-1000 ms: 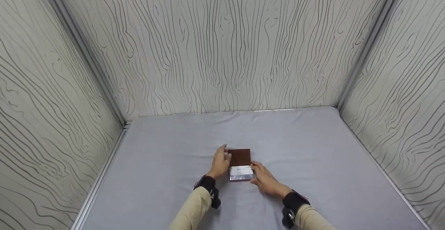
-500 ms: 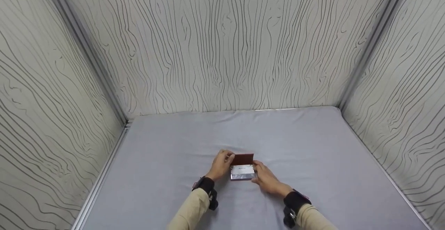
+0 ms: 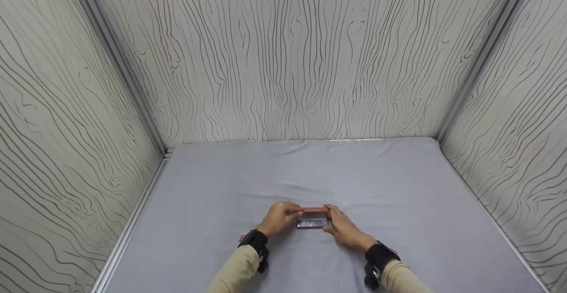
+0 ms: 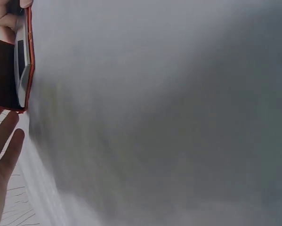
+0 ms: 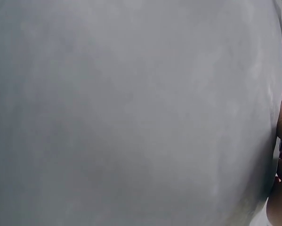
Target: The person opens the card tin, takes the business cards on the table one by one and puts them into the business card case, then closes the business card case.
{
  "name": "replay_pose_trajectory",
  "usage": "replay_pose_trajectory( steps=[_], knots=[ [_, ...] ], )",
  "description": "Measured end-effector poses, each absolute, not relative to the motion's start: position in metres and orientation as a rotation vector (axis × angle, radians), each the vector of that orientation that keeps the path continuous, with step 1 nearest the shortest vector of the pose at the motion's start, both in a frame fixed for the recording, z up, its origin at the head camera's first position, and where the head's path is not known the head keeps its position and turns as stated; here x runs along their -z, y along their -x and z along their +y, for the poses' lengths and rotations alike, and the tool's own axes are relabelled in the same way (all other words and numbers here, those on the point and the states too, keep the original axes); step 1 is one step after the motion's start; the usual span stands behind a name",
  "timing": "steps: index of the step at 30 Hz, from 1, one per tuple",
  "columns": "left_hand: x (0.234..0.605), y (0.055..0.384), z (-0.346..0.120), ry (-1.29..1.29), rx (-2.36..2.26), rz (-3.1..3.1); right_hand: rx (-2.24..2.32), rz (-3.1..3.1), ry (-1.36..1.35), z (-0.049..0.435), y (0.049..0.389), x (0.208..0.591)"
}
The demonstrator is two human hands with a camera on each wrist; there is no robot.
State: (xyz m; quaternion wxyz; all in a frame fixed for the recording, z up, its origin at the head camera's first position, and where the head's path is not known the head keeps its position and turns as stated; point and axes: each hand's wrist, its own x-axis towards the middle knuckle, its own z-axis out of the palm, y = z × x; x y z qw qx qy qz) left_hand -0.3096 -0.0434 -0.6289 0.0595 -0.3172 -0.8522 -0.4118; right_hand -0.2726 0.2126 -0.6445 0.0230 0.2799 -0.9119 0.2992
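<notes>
A small reddish-brown card case [image 3: 313, 209] is held half folded in the middle of the cloth. Its cover stands raised over the base, and a shiny clear pocket [image 3: 312, 224] shows along the near side. My left hand [image 3: 278, 218] pinches the cover's left corner between thumb and fingers. At the right end, my right hand [image 3: 345, 230] grips the case by its side. From the left wrist, the dark inside of the cover [image 4: 2, 75] is seen, with a pale card [image 4: 22, 84] against the base. Only a thin edge of the case shows beside the thumb in the right wrist view.
Grey cloth [image 3: 212, 186] with a few wrinkles covers the table. Panels with a wood-grain line pattern [image 3: 283, 62] stand behind it and on both sides. Metal frame posts [image 3: 119, 62] run up the corners.
The cover has swung from lying nearly flat open to raised and tipped towards the base, hiding most of the white card. My left hand has moved with it, while the right stays at the side.
</notes>
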Motion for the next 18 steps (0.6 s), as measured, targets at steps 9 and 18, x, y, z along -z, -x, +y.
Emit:
replay_pose_trajectory(
  steps=[9, 18],
  knots=[
    [0.641, 0.299, -0.044, 1.093, 0.957, -2.564, -0.994, -2.865, -0.869, 0.217, 0.273, 0.641],
    [0.645, 0.296, -0.046, 1.140, 0.838, -2.565, -1.024, -2.855, -0.851, 0.214, 0.274, 0.642]
  ],
)
